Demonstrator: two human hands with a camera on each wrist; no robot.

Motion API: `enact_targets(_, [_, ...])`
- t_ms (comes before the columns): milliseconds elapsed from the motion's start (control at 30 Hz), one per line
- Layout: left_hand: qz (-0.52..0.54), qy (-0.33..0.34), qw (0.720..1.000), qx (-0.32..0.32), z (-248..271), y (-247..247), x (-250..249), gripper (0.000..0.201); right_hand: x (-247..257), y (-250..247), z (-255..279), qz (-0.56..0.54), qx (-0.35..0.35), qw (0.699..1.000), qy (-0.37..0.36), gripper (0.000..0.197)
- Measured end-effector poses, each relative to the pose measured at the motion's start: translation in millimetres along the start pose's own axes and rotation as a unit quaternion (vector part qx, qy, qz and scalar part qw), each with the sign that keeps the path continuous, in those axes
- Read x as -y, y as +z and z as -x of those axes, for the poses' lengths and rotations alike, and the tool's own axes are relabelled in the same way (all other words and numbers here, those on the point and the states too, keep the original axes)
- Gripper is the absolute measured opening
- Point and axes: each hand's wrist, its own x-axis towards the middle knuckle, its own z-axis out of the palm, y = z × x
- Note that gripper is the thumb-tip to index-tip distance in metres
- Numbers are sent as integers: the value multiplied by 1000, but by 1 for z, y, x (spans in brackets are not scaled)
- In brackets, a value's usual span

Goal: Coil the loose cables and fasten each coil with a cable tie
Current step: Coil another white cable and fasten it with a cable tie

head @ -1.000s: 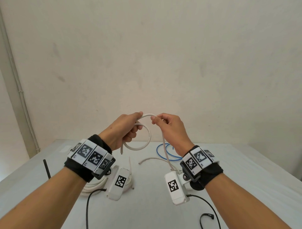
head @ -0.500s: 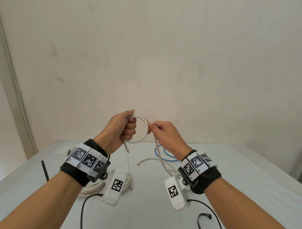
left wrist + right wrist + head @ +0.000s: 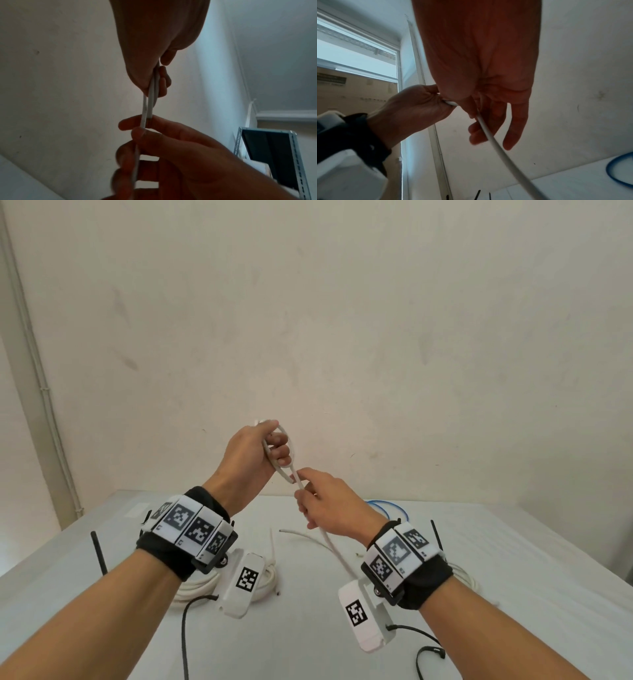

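- Hands first: the left hand [image 3: 255,455] is raised above the table [image 3: 308,628], fingers curled tight round a small loop of white cable [image 3: 337,549]; two strands of it lie side by side in that fist in the left wrist view, where the hand [image 3: 154,54] hangs from the top of the picture
- The right hand [image 3: 329,505] sits just below and to the right of the left, nearly touching it; thumb and forefinger pinch the same white cable where it leaves the loop, the other fingers loosely spread; from the right wrist view the hand [image 3: 481,67] has the cable [image 3: 496,143] running out past its fingertips
- From the right hand the cable drops slackly to the table; its free end lies bare on the surface between the two wrists
- A finished-looking white coil [image 3: 202,589] lies on the table under the left wrist, partly hidden by the wrist camera; whether it is tied I cannot tell
- A blue cable [image 3: 390,508] lies looped far back on the table, behind the right wrist; it shows again at the edge of the right wrist view [image 3: 618,171]
- Black cable ties: one [image 3: 99,553] lies by the left edge, another [image 3: 435,534] stands out beyond the right wristband, a third black looped strap [image 3: 430,657] lies near the front, right of the right wrist camera
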Motion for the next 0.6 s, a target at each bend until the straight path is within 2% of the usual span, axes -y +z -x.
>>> enact_targets(67, [-60,27,998,10,-2,-2,-2,16,-1,-2,-1,27,-17,999,-2,30])
enact_targets(167, [-136,42,990,-4,-5,-5,-1,21,-1,-5,1,76,-28,996,-24,34])
enact_targets(300, [-252,70,965,0,-1,-9,11,13,5,-5,3,132,-27,989,-61,30])
enact_targets(433, [-388,74,917,57,2,-12,18,14,13,-10,4,173,-78,978,-92,21])
enact_targets(600, [-510,57,852,99,0,-9,12,4,17,-22,-3,139,-104,978,-115,13])
